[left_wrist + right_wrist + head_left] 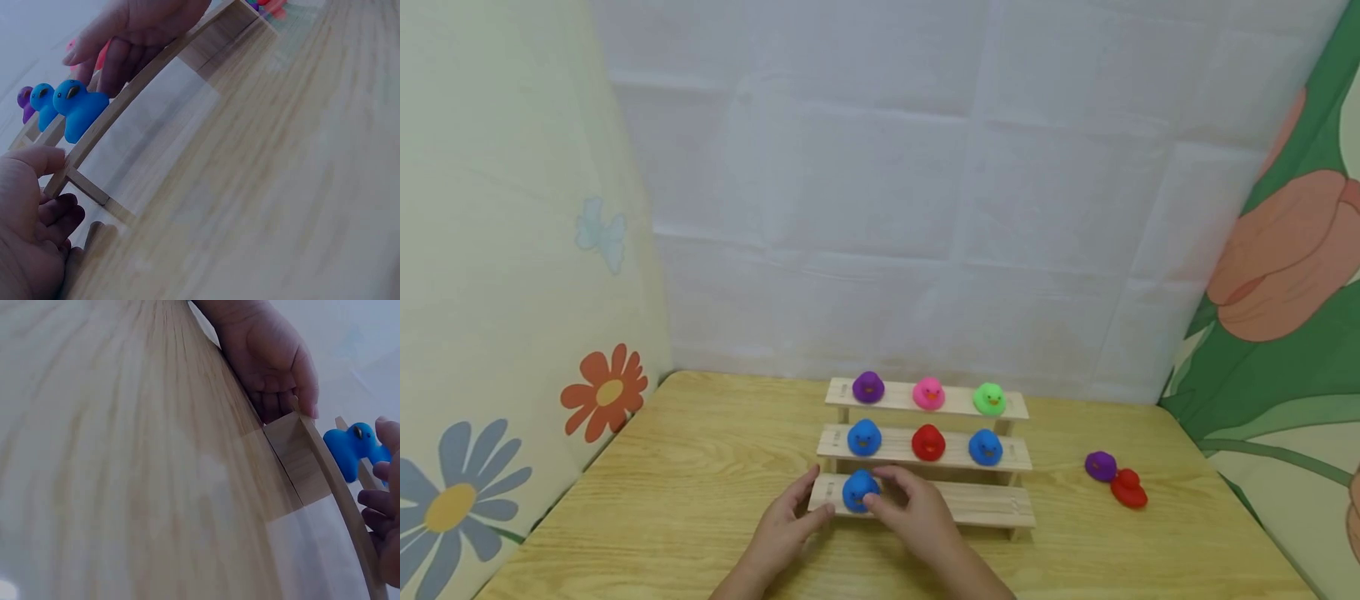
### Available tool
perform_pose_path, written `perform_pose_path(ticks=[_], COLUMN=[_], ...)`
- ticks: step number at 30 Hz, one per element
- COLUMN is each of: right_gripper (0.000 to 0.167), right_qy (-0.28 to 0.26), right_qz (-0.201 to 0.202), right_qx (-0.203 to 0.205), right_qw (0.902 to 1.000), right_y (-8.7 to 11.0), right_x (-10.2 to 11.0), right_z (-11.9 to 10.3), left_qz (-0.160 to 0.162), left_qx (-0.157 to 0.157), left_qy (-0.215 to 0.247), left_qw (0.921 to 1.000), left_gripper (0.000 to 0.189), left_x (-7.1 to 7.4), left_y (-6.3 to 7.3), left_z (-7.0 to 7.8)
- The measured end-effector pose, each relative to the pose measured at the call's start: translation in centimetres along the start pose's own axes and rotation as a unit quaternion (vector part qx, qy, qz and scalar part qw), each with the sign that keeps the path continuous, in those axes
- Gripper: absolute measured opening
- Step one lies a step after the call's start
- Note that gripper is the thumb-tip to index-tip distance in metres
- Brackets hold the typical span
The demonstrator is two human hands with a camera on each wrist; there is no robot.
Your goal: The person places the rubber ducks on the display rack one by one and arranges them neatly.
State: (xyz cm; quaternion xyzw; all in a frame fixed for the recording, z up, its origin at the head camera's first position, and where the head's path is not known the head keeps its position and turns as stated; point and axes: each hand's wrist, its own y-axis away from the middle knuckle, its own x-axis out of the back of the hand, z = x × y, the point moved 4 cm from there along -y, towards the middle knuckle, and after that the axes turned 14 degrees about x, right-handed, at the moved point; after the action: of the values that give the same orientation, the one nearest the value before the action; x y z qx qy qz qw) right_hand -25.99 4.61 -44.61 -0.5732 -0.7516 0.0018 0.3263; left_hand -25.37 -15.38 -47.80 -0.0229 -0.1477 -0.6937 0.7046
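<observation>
A blue toy duck (858,492) sits near the left end of the lowest step of a three-step wooden rack (985,504). My right hand (917,508) is close at its right side, thumb and fingers spread apart; the left wrist view shows the fingers (115,65) beside the duck, not wrapped round it. At the step's left end my left hand (786,521) holds the rack, its thumb (47,160) against the edge and the other fingers bent below. The middle step carries a blue duck (864,437), a red duck (928,442) and another blue duck (985,447).
Along the top step stand a purple duck (868,387), a pink duck (929,393) and a green duck (990,399). Right of the rack, a purple duck (1101,466) and a red duck (1128,488) lie on the wood-grain table (700,467). White cloth (887,192) hangs behind.
</observation>
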Motion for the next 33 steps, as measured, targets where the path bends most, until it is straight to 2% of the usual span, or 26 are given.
perform_pose_path(ticks=[5, 13, 22, 28, 33], right_gripper=[0.037, 0.034, 0.026, 0.026, 0.027], right_qy=[0.002, 0.001, 0.023, 0.043, 0.085], right_qz=[0.016, 0.028, 0.105, 0.134, 0.153], right_qx=[0.004, -0.015, -0.023, -0.043, -0.054], right_qw=[0.9999, 0.9995, 0.9939, 0.989, 0.983], right_y=[1.0, 2.7, 4.4, 5.4, 6.3], right_x=[1.4, 4.3, 8.0, 10.4, 12.3], right_z=[0.2, 1.1, 2.2, 2.9, 3.5], left_qz=[-0.004, -0.009, -0.004, -0.01, -0.008], left_qx=[-0.004, -0.004, -0.005, -0.001, -0.002], left_qy=[-0.004, -0.003, -0.002, 0.003, -0.005], left_qw=[1.0, 1.0, 1.0, 0.9999, 0.9999], left_gripper=[0.055, 0.054, 0.053, 0.053, 0.054], left_x=[0.0, -0.1, 0.0, 0.0, 0.0], left_y=[0.0, -0.1, 0.0, -0.1, -0.1], left_z=[0.1, 0.1, 0.2, 0.1, 0.1])
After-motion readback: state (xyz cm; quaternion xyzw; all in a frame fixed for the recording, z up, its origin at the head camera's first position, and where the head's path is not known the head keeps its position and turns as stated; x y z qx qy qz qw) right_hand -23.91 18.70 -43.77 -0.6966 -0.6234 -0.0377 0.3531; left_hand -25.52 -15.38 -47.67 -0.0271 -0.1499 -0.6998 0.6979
